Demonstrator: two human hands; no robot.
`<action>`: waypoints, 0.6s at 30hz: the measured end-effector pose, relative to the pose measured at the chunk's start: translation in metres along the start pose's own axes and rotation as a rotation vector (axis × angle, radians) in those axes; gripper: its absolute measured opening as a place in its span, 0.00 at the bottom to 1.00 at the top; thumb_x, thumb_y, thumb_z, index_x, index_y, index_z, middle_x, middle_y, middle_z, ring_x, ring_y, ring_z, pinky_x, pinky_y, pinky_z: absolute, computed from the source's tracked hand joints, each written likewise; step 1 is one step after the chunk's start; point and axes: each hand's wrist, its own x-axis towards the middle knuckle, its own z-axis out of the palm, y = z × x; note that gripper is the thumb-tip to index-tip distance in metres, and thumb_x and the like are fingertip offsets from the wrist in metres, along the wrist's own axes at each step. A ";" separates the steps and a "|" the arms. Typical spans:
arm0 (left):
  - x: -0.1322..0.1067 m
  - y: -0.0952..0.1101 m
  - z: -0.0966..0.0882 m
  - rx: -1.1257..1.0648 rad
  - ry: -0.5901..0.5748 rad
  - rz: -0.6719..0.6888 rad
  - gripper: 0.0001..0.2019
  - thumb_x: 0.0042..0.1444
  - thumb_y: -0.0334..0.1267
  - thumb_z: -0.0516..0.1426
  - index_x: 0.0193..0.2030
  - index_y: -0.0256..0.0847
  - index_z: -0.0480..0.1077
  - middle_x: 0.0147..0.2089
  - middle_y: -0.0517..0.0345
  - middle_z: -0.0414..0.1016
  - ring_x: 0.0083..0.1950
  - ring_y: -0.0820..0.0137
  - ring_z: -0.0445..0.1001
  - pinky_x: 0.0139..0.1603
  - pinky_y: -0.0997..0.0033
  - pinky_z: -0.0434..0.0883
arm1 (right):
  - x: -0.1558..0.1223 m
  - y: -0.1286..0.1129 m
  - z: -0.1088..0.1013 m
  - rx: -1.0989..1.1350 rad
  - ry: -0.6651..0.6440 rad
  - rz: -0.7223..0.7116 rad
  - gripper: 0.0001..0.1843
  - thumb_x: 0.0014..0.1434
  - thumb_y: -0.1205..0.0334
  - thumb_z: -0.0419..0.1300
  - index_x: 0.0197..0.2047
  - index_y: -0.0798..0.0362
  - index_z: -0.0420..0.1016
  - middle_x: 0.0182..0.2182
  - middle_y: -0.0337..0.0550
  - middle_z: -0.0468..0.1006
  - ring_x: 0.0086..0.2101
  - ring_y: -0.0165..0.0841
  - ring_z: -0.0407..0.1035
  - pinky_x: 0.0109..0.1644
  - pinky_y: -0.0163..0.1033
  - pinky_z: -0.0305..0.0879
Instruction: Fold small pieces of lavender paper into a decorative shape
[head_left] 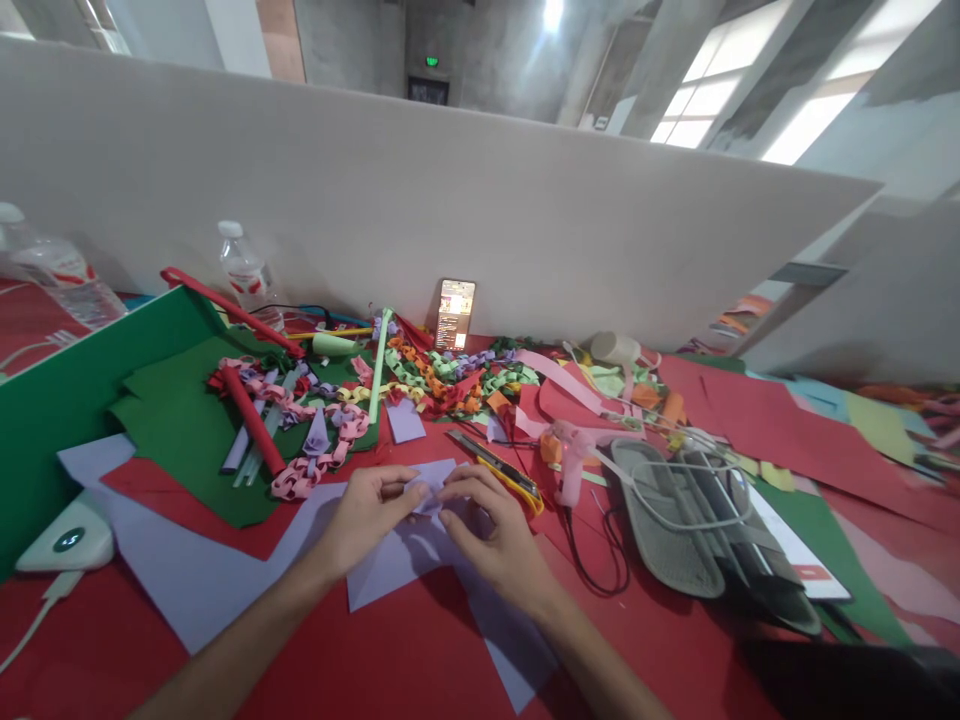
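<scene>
A small folded piece of purple paper is held up between my two hands. My left hand pinches its left side, thumb on top and fingers curled behind. At its right edge, my right hand bends its thumb and fingers around the paper, though their exact contact is hard to see. Below both hands lies a larger purple sheet on the red tabletop. Just beyond my right hand are a utility knife and yellow-handled scissors.
Colourful paper chains lie across the back, before an upright phone. A pink glue gun and a grey tool pouch are to the right. On the left stand a green board, a white power bank and a water bottle.
</scene>
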 end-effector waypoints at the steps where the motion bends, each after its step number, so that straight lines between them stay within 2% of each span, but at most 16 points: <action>1: 0.000 0.001 0.001 0.030 0.008 0.009 0.13 0.55 0.47 0.65 0.36 0.36 0.80 0.32 0.54 0.81 0.32 0.66 0.77 0.32 0.71 0.72 | 0.001 0.000 0.000 -0.002 0.005 0.001 0.07 0.63 0.65 0.61 0.42 0.47 0.79 0.42 0.45 0.75 0.44 0.38 0.70 0.46 0.42 0.68; 3: -0.001 0.004 0.003 0.068 0.011 0.028 0.12 0.54 0.45 0.65 0.36 0.36 0.80 0.32 0.54 0.81 0.32 0.65 0.77 0.32 0.71 0.71 | 0.001 0.002 0.001 -0.003 0.018 0.010 0.04 0.62 0.65 0.62 0.39 0.48 0.78 0.40 0.44 0.75 0.43 0.38 0.70 0.47 0.42 0.67; 8: -0.005 0.010 0.006 0.028 -0.058 -0.008 0.14 0.55 0.46 0.64 0.40 0.36 0.80 0.33 0.53 0.81 0.34 0.64 0.77 0.34 0.70 0.71 | 0.001 0.005 0.006 0.024 0.093 0.102 0.04 0.62 0.63 0.61 0.34 0.50 0.75 0.33 0.41 0.74 0.32 0.34 0.67 0.34 0.37 0.62; 12: -0.004 0.005 0.007 0.061 0.012 -0.042 0.17 0.49 0.45 0.69 0.41 0.34 0.78 0.28 0.58 0.77 0.29 0.68 0.73 0.29 0.72 0.67 | 0.000 0.007 0.011 0.092 0.126 0.198 0.05 0.62 0.60 0.62 0.35 0.51 0.71 0.29 0.37 0.71 0.29 0.31 0.65 0.32 0.36 0.60; 15: -0.003 0.001 0.006 0.001 0.053 -0.036 0.18 0.47 0.43 0.70 0.42 0.35 0.76 0.31 0.57 0.78 0.32 0.67 0.75 0.33 0.71 0.69 | -0.002 0.008 0.013 0.113 0.160 0.179 0.06 0.62 0.60 0.62 0.36 0.51 0.69 0.31 0.37 0.70 0.30 0.31 0.66 0.33 0.36 0.62; 18: -0.002 -0.001 0.004 -0.143 0.063 -0.059 0.21 0.49 0.43 0.69 0.49 0.38 0.74 0.37 0.55 0.79 0.36 0.68 0.76 0.36 0.71 0.71 | -0.003 0.008 0.012 0.052 0.216 0.096 0.04 0.65 0.61 0.59 0.39 0.50 0.68 0.33 0.39 0.71 0.32 0.32 0.66 0.36 0.37 0.64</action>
